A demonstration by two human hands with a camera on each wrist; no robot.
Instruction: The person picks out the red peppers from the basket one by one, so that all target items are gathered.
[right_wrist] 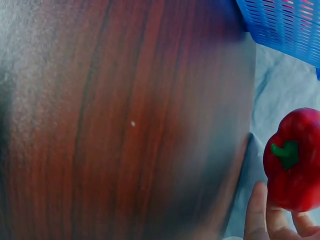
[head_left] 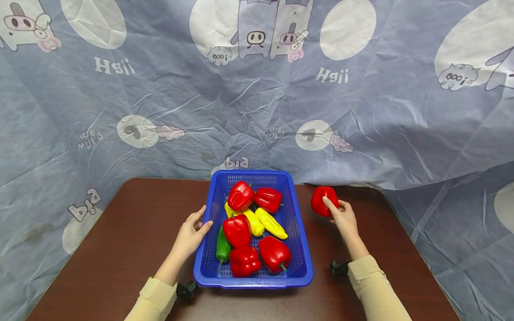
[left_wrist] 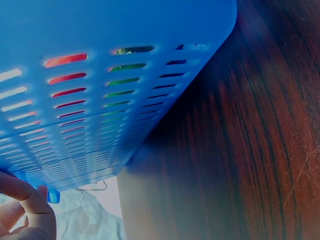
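My right hand point(head_left: 344, 219) grips a red bell pepper point(head_left: 321, 201) to the right of the blue plastic basket point(head_left: 302, 240), thumb across its near side. The right wrist view shows that pepper's green stem point(right_wrist: 286, 154) and fingers point(right_wrist: 257, 212) beneath it. At the basket's left rim, my left hand point(head_left: 190, 234) holds the edge with thumb and fingers; its curled fingers point(left_wrist: 32, 200) show beside the basket wall point(left_wrist: 100, 25) in the left wrist view. Inside the basket lie several red bell peppers point(head_left: 275, 254), yellow peppers point(head_left: 271, 223) and a long green pepper point(head_left: 222, 245).
The basket stands on a dark brown wooden table point(head_left: 132, 232), with table surface on both sides. A blue-grey printed cloth point(head_left: 241, 111) hangs behind the table's far edge. Black wrist devices point(head_left: 187, 290) sit by both sleeves.
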